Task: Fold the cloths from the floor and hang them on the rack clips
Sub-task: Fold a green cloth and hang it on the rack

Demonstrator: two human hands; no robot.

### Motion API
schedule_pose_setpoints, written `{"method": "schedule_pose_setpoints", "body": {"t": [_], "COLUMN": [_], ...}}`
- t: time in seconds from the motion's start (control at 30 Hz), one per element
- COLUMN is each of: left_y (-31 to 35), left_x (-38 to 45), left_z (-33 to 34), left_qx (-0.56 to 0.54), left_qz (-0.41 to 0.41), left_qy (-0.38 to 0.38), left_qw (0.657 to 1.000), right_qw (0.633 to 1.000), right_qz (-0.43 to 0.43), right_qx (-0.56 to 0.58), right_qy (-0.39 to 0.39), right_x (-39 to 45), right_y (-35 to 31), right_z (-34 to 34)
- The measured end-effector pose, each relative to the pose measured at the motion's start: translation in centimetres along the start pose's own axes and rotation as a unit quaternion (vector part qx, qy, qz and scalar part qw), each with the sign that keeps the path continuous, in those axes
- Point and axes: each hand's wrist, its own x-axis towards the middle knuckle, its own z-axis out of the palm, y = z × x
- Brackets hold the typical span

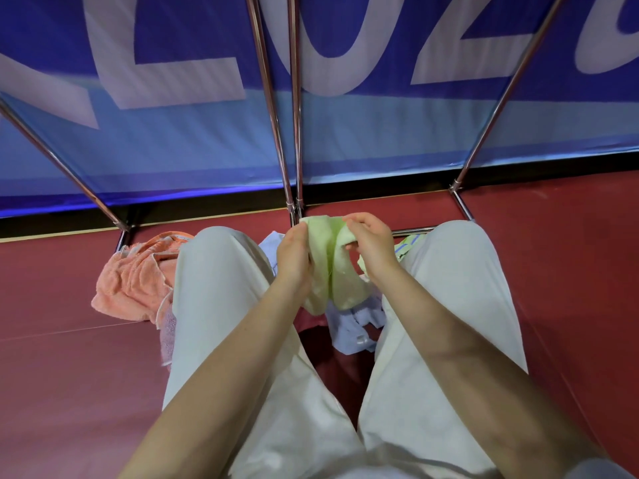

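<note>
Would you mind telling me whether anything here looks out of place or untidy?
Nothing looks damaged. The orange towel and a light blue cloth lie crumpled on the red floor, unfolded, which suits the task. The left hand and right hand hold a green cloth.

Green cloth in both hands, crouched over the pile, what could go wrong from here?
1. The green cloth is bunched between the left hand and right hand, so the fold may come out uneven.
2. Its lower end hangs over the blue cloth and might drag it along.
3. The orange towel lies under the knee and could get trapped.
</note>
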Motion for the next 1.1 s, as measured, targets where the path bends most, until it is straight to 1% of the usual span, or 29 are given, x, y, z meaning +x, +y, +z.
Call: {"method": "schedule_pose_setpoints", "body": {"t": [0.13, 0.23, 0.37, 0.47, 0.53, 0.6, 0.7, 0.8, 0.9, 1.0, 1.1], "left_y": [-0.6, -0.6, -0.7, -1.0, -1.2, -1.1, -1.2, -1.2, -1.5, -1.9, -2.3], "left_x": [0.2, 0.4, 0.7, 1.0, 1.4, 1.7, 1.8, 2.0, 2.4, 2.5, 2.4], "left_z": [0.2, 0.1, 0.1, 0.1, 0.1, -0.1, -0.4, -0.7, -0.8, -0.9, -0.9], "left_qx": [0.005, 0.0, -0.003, 0.026, 0.037, 0.029, 0.0, 0.018, 0.007, 0.033, 0.029], "left_qz": [-0.013, -0.035, -0.047, -0.047, -0.046, -0.059, -0.07, -0.061, -0.067, -0.048, -0.044], "left_qy": [-0.011, -0.006, 0.005, 0.019, 0.029, 0.044, 0.049, 0.055, 0.049, 0.047, 0.027], "left_qw": [1.0, 0.999, 0.999, 0.998, 0.998, 0.997, 0.996, 0.996, 0.997, 0.997, 0.998], "right_qw": [0.998, 0.997, 0.997, 0.993, 0.981, 0.968, 0.966, 0.964, 0.959, 0.952, 0.952], "right_qz": [0.013, 0.016, -0.012, -0.056, -0.104, -0.133, -0.118, -0.1, -0.117, -0.146, -0.139], "right_qx": [0.048, 0.046, -0.03, -0.092, -0.162, -0.211, -0.227, -0.237, -0.247, -0.251, -0.246], "right_qy": [-0.038, -0.058, -0.072, -0.054, -0.036, -0.032, -0.046, -0.063, -0.079, -0.098, -0.115], "right_x": [0.0, 0.1, 0.0, 0.2, 0.4, 0.6, 0.8, 0.7, 0.3, -0.1, -0.5], "right_y": [0.1, 0.3, 0.2, 0.4, 0.9, 1.0, 1.0, 1.1, 1.4, 1.3, 1.1], "right_z": [0.6, 0.5, 0.4, 0.2, 0.1, -0.1, -0.4, -0.3, 0.0, 0.6, 1.1]}}
